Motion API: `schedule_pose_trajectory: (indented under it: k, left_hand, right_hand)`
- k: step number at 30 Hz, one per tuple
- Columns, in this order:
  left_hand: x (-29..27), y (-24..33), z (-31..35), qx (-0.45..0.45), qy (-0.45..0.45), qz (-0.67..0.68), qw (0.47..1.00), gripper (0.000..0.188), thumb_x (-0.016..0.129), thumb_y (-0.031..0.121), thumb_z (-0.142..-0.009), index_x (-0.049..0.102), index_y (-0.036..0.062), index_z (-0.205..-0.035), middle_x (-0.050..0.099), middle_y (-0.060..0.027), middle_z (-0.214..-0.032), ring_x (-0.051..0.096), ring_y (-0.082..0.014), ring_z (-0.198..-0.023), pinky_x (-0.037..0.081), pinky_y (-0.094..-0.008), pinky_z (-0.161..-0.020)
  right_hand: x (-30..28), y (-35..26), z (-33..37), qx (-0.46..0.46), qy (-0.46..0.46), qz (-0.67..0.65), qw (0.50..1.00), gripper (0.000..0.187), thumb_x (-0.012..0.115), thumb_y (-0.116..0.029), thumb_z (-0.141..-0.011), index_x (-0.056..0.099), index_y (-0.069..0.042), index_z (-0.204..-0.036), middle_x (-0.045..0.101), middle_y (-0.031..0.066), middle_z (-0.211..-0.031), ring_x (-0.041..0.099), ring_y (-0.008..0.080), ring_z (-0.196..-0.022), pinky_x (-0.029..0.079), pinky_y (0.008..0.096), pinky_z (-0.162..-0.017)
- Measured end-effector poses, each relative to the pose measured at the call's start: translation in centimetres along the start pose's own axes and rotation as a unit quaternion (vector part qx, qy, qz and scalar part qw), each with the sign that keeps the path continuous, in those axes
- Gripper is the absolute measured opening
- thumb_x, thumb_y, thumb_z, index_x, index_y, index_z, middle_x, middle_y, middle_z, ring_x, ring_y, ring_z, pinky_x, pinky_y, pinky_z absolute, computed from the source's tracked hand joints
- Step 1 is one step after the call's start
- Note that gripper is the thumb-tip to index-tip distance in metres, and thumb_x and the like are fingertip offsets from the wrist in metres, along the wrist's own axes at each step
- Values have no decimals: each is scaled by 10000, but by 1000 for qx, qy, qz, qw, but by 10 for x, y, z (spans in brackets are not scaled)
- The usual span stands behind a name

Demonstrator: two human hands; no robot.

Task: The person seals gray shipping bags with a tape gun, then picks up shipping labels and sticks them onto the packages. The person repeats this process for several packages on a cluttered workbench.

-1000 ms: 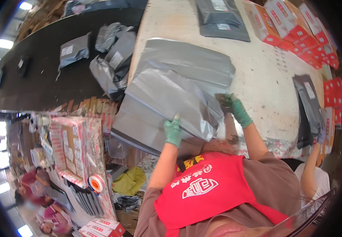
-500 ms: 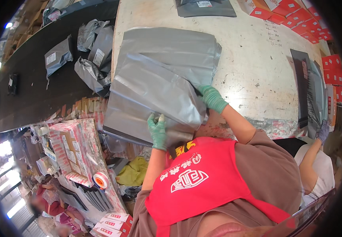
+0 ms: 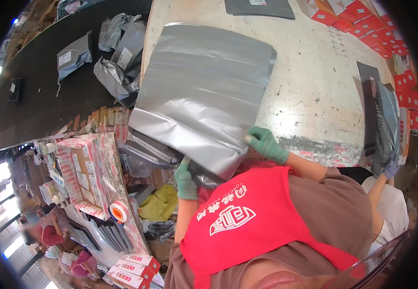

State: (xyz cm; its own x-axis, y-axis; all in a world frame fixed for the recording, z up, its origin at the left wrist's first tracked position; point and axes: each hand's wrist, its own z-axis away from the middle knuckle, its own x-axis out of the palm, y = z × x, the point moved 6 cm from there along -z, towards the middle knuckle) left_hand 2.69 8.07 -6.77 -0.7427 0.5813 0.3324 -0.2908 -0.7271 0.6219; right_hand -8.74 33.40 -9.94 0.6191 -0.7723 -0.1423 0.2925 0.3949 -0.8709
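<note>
Fingers of the right hand [image 3: 268, 146] are curled at the lower right edge of the grey bags [image 3: 204, 82]; those of the left hand [image 3: 186, 182] are bent at the lower edge. Whether either grips cannot be determined. White table [image 3: 315, 96]: upper right. Black belt [image 3: 26, 106]: upper left. Grey bags: stacked, upper centre. Tape roll [image 3: 119, 211]: lower left.

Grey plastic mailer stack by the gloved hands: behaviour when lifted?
The grey plastic mailer stack would probably flop, since its near part is creased. Its glossy surface suggests slipperiness, and it may fan apart, being staggered along the right edge.
</note>
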Motion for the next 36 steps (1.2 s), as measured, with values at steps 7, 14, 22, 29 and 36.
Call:
schedule_pose_trajectory:
  k: [7, 14, 22, 29, 36]
  left_hand:
    - [-51, 12, 10, -14, -52, 75, 996, 364, 570, 164, -875, 571, -19, -1190, 616, -132, -1166, 589, -265, -1068, 469, -400, -943]
    - [-121, 12, -14, 2, 6, -4, 1000, 306, 573, 72, -864, 588, -23, -1154, 647, -114, -1070, 636, -243, -963, 531, -370, -849]
    - [-124, -5, -21, 7, 24, 56, 998, 296, 641, 177, -880, 620, 23, -1132, 663, -90, -1046, 645, -210, -936, 537, -353, -817]
    - [-129, 0, -10, 39, 50, -13, 998, 227, 661, 210, -871, 629, 71, -1048, 647, -17, -902, 632, -142, -780, 530, -292, -662]
    - [-14, 29, -22, 76, -94, 43, 992, 309, 602, 296, -916, 579, 98, -1152, 634, -41, -971, 618, -172, -898, 516, -329, -786]
  right_hand:
    - [-21, -10, -58, 71, 54, -587, 804, 578, 587, -477, -883, 493, -25, -1231, 609, 108, -1069, 600, 237, -934, 518, 352, -796]
    - [-115, -46, -130, -92, 214, -394, 889, 436, 663, -147, -825, 515, -5, -1209, 604, 150, -1124, 604, 289, -996, 528, 410, -819]
    - [56, -96, -38, -491, -59, 485, 721, 508, 687, -163, -679, 587, -38, -1161, 596, 136, -1170, 515, 313, -1162, 376, 456, -1001]
    - [53, -72, -53, -368, -59, 421, 827, 597, 727, -368, -699, 571, -84, -1200, 541, 180, -1249, 448, 359, -1235, 339, 492, -1006]
    - [33, -72, -105, -218, -73, 191, 954, 558, 686, -112, -781, 521, -92, -1313, 557, 175, -1250, 510, 264, -1194, 424, 370, -986]
